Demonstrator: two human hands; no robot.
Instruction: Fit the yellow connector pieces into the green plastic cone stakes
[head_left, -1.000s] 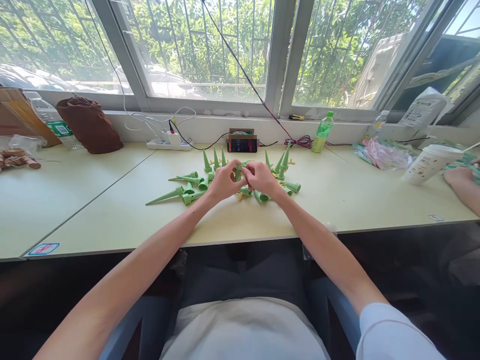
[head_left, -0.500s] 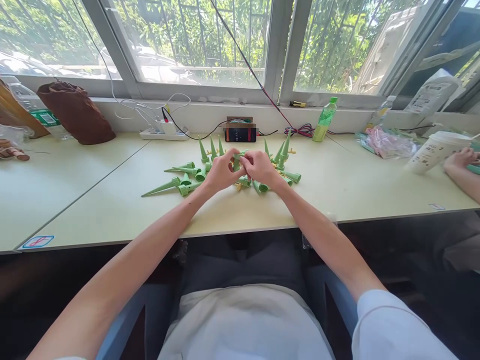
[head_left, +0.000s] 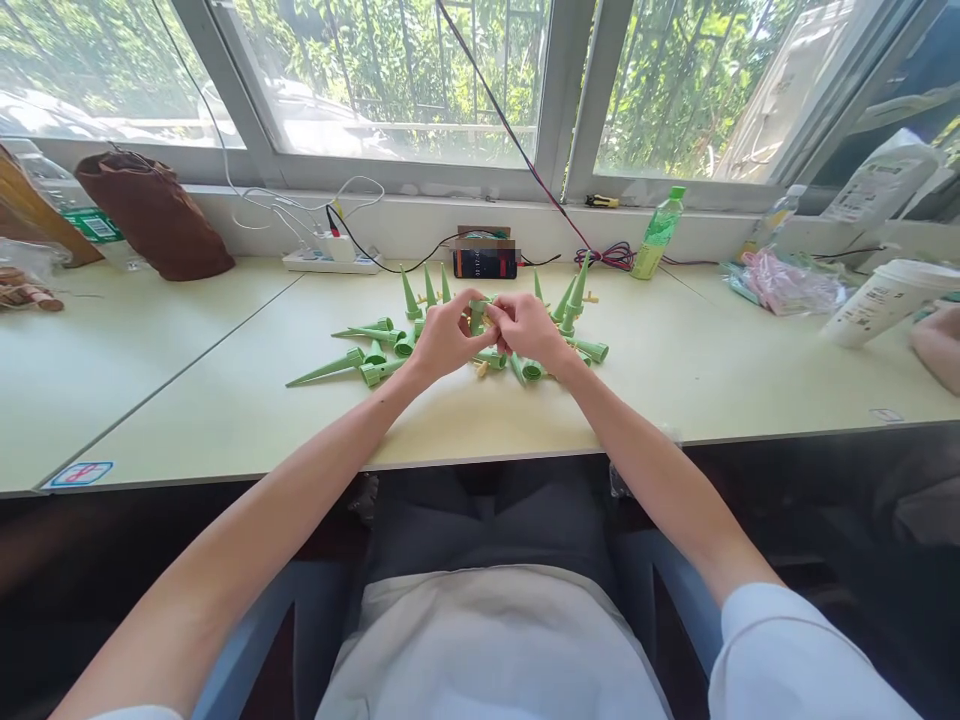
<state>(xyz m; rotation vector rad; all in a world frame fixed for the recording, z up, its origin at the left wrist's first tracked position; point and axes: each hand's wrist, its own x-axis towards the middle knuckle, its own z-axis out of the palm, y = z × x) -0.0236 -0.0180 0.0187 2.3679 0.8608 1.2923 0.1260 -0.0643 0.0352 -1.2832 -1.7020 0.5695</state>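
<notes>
My left hand (head_left: 444, 340) is closed round a green cone piece (head_left: 477, 316), thumb and fingers on its sides. Close against it, my right hand (head_left: 527, 328) pinches at the same piece's right side; whatever small part lies between its fingertips is hidden. Around both hands lie several green cones: a long one (head_left: 324, 369) points left, others stand upright, such as one at the back left (head_left: 410, 298) and one at the right (head_left: 574, 302). A small yellow part (head_left: 481, 369) rests on the table below my hands.
Behind the cones a phone (head_left: 485, 263) leans on a cardboard stand. A power strip (head_left: 332, 262), brown bag (head_left: 154, 217) and green bottle (head_left: 658, 233) line the back. To the right are a white cup (head_left: 885, 303), plastic bags (head_left: 793, 282) and another person's hand (head_left: 937, 345).
The view has shifted slightly. My hands keep nearly the same hold on the green cone piece. At the right edge the other person's hand has moved off the cup.
</notes>
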